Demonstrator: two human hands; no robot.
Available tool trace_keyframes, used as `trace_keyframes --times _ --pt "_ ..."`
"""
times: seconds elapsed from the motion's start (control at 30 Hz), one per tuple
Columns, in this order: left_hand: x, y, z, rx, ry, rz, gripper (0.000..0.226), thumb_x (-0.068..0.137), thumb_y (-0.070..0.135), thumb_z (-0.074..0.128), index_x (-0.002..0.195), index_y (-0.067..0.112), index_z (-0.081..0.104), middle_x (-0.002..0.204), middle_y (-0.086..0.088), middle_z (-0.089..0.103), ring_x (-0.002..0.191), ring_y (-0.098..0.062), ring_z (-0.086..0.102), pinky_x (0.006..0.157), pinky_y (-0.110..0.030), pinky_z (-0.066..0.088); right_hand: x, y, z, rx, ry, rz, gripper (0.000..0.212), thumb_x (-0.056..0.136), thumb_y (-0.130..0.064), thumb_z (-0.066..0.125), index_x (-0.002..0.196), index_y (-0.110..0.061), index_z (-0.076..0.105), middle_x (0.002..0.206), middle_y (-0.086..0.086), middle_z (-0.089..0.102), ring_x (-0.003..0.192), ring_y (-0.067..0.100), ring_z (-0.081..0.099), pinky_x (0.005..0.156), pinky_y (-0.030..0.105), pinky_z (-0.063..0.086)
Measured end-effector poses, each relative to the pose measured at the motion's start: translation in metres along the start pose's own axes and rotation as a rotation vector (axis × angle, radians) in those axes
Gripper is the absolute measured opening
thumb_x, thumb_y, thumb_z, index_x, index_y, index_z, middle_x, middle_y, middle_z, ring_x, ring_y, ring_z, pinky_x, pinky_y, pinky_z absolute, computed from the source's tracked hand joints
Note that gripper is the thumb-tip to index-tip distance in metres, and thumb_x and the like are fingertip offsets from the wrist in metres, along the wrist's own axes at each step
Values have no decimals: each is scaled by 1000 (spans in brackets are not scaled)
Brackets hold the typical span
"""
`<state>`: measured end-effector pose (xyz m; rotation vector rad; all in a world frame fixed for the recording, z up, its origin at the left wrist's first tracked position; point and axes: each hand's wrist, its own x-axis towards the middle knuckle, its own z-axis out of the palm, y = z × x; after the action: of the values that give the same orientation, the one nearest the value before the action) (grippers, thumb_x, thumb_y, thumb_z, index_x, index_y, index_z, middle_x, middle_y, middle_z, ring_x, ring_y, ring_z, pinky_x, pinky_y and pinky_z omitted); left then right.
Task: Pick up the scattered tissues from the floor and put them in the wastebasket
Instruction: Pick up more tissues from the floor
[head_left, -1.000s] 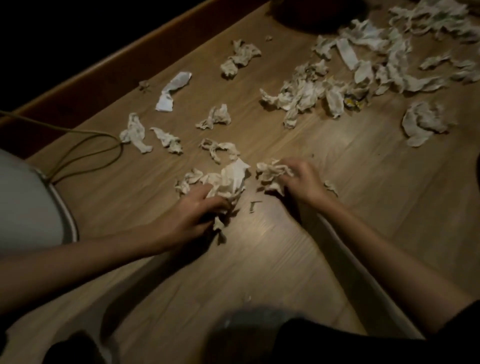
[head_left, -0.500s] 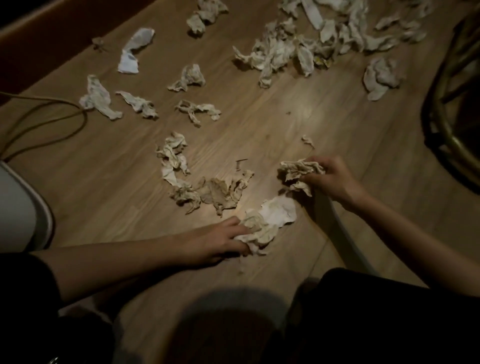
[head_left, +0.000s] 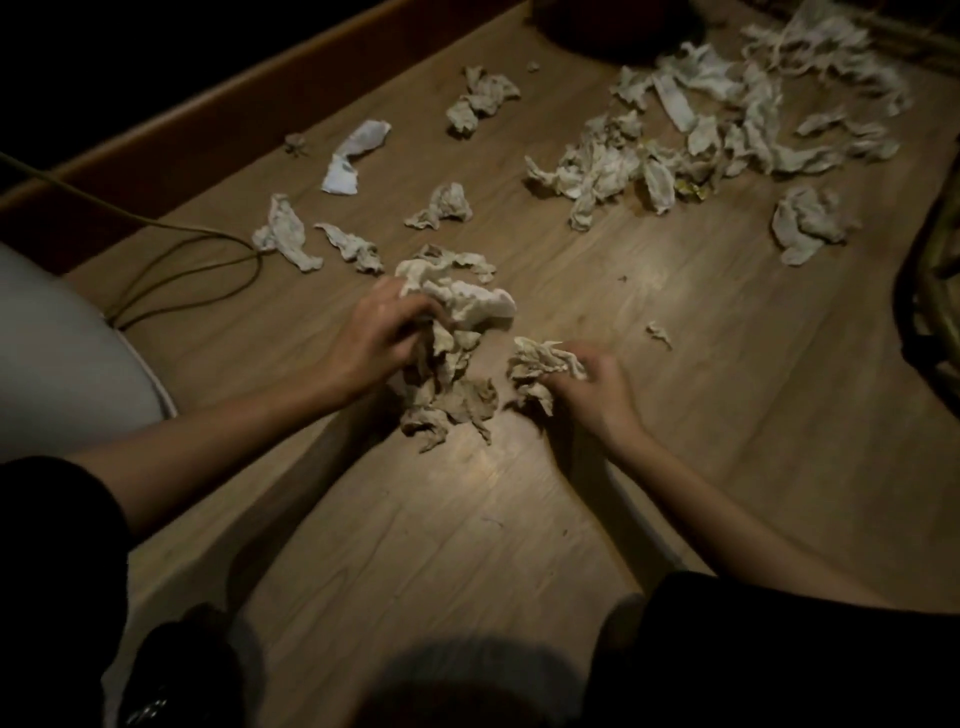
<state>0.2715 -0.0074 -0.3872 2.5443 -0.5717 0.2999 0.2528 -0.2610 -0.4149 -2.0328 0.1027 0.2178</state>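
Crumpled white tissues lie scattered over the wooden floor (head_left: 727, 395). My left hand (head_left: 379, 338) grips a large bunch of tissues (head_left: 452, 358) that trails down onto the floor. My right hand (head_left: 592, 389) is closed on a smaller wad of tissues (head_left: 540, 361) just to the right of it. A big heap of tissues (head_left: 675, 135) lies at the far right, and single tissues (head_left: 285, 236) are spread at the far left. A white rounded object (head_left: 57, 358), possibly the wastebasket, shows at the left edge.
A yellowish cable (head_left: 171, 260) loops on the floor beside the white object. A wooden baseboard (head_left: 218, 114) runs along the far left. A dark wicker-like frame (head_left: 935, 291) stands at the right edge. A dark round object (head_left: 613, 21) sits at the top.
My left hand has moved forward and gathered the loose tissues near it into one larger bunch. My right hand keeps its wad and now sits close beside the left. The camera view shifted.
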Motion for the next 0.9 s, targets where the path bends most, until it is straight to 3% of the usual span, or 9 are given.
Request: trace_keyframes --times 0.07,0.17,0.27,0.37,0.43,0.53,0.6,0.73,0.9 --pt "-10 -14 -7 73 -28 -72 20 80 0 60 95 11 68 97 -12 65 90 -22 54 70 -31 38 0 -11 32 -91 -71 -104 27 82 -15 65 108 -20 66 111 8 64 105 26 58 96 42 48" --pt "-28 -23 -7 85 -167 -133 26 83 26 48 100 16 66 104 -13 60 95 -22 50 77 -32 38 -20 -17 71 -437 -277 -253 48 87 -40 57 131 -28 45 142 10 37 130 33 29 106 47 32" --pt "-42 -20 1 34 -324 -205 56 74 45 39 117 15 58 121 -14 50 108 -21 42 90 -29 31 -45 -6 92 -730 -229 -536 50 84 -44 56 130 -29 41 142 11 38 119 34 36 95 49 44" --pt "-50 -21 11 89 -379 -136 56 75 37 46 121 8 58 132 -21 47 117 -27 36 94 -28 24 -41 4 89 -640 -222 -646 33 87 -22 51 120 -23 51 126 9 50 102 29 43 83 42 47" --pt "-50 -25 15 115 -344 -122 38 80 24 52 112 5 63 126 -23 53 111 -27 38 88 -25 23 -30 9 75 -526 -262 -607 30 86 -14 51 114 -21 55 117 8 53 99 26 44 82 37 43" --pt "-43 -31 18 99 -288 -153 21 83 9 54 97 4 67 110 -22 59 99 -36 50 80 -34 37 -17 17 46 -401 -251 -475 29 80 -4 58 107 -14 64 106 10 59 97 29 54 82 36 42" --pt "-38 -34 19 93 -275 -116 16 80 3 57 91 2 68 101 -21 61 92 -36 55 76 -33 37 -28 19 34 -384 -227 -432 27 81 -5 60 106 -12 65 105 10 60 97 28 56 82 36 43" --pt "-34 -38 20 89 -281 -75 15 77 1 61 90 2 68 94 -21 61 84 -34 56 70 -30 35 -96 33 37 -488 -297 -534 31 89 -34 50 118 -24 53 123 4 47 103 19 43 89 28 37" --pt "-33 -34 21 87 -279 -76 18 77 6 55 88 0 68 92 -23 60 79 -35 56 67 -28 33 -115 49 42 -549 -335 -698 20 94 -18 47 113 -19 51 116 9 53 95 23 47 79 37 47"
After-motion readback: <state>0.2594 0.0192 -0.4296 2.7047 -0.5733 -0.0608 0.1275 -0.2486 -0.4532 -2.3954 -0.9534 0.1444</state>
